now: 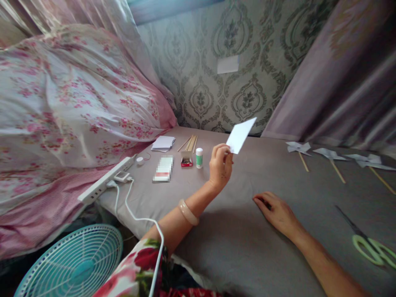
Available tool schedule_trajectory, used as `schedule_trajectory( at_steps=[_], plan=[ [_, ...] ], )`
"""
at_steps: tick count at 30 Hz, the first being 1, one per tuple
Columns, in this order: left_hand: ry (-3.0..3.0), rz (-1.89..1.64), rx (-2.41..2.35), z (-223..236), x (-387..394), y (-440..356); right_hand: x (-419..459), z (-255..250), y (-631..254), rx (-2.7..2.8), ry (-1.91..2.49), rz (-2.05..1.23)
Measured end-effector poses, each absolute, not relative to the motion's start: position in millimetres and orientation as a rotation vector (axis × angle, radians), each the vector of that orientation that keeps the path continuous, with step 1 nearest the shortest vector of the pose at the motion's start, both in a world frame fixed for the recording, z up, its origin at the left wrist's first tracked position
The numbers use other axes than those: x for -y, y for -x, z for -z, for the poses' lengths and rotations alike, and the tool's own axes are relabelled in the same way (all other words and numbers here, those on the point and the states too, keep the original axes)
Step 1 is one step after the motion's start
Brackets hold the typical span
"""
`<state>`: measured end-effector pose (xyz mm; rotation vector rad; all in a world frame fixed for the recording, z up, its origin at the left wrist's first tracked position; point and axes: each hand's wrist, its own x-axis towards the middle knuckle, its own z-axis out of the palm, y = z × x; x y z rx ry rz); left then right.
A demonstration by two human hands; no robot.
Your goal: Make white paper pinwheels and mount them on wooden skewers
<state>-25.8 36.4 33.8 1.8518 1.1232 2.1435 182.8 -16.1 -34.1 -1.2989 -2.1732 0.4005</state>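
My left hand [220, 165] is raised above the grey bed sheet [235, 243] and pinches a white square of paper [240, 135] by its lower corner. A pale bangle sits on that wrist. My right hand [275, 210] rests palm down on the sheet to the right, fingers loosely curled, holding nothing. Beyond my left hand lie a stack of white paper [163, 143], a bundle of wooden sticks [190, 143], a small red box [186, 159] and a white bottle with a green cap [199, 157].
Three paper pinwheels on sticks [329, 155] lie at the right, and green-handled scissors [369, 247] near the right edge. A white power strip [105, 180] with a cable lies at the bed's left edge, a turquoise fan [74, 264] below it. A floral quilt [71, 103] is piled at left.
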Motion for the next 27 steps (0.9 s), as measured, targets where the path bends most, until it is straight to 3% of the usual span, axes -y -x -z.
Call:
schedule_trajectory(
  at_steps=[4, 15, 27],
  plan=[
    [-1.988, -1.880, -1.007, -12.3, -21.1, 0.1, 13.7, 36.2, -184.0, 2.152, 1.269, -0.439],
    [-2.167, -1.637, -0.965, 6.1, 2.5, -20.0, 14.4, 29.2, -184.2, 1.896, 1.360, -0.691],
    [-2.345, -1.261, -1.031, 3.2, 18.3, -13.6, 30.7, -8.5, -182.9, 0.984, 1.062, -1.497]
  ],
)
